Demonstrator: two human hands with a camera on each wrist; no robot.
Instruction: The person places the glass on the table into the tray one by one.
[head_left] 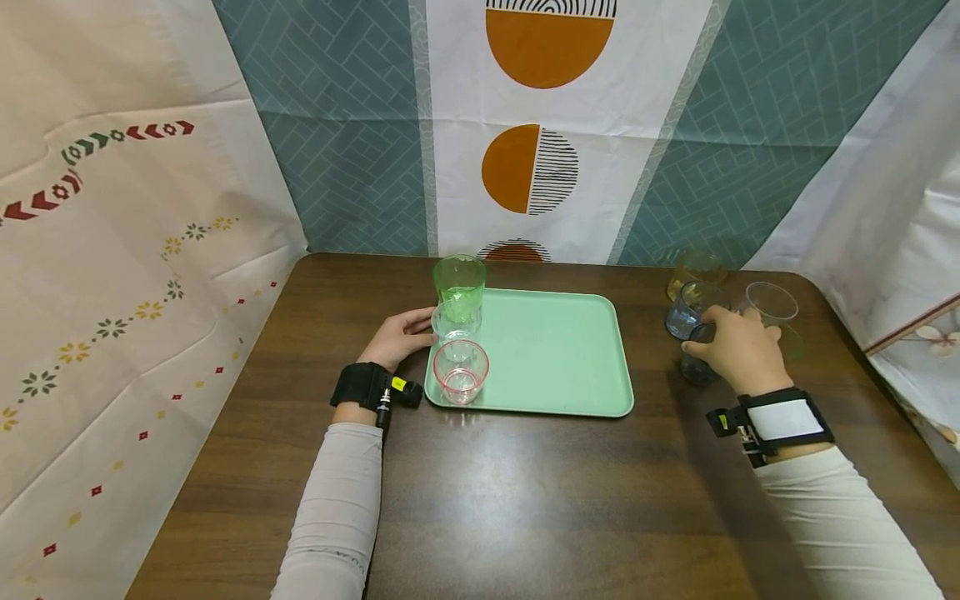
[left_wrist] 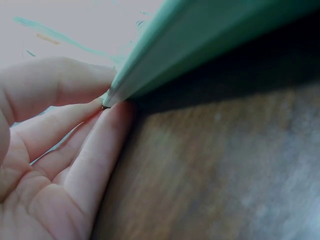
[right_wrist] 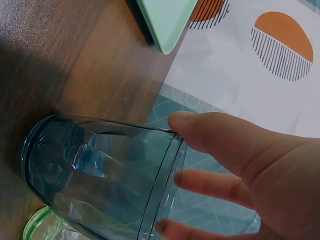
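Observation:
A pale green tray (head_left: pixel 555 350) lies on the brown table. My left hand (head_left: pixel 393 340) is at its left side; in the left wrist view the fingertips and thumb pinch the tray edge (left_wrist: pixel 150 65). Along that side of the tray stand a green glass (head_left: pixel 460 279), a clear glass (head_left: pixel 456 321) and a red-rimmed glass (head_left: pixel 461 373). To the right of the tray, my right hand (head_left: pixel 742 348) grips a dark grey-blue glass (right_wrist: pixel 110 170) by its rim, thumb on one side and fingers on the other. Its base seems to be at the table.
Close around the right hand are a blue glass (head_left: pixel 684 317), a yellowish glass (head_left: pixel 697 268), a clear glass (head_left: pixel 772 300) and a green-tinted one (head_left: pixel 791 342), partly hidden. Patterned cloths (head_left: pixel 360 167) hang behind and beside the table (head_left: pixel 525 500).

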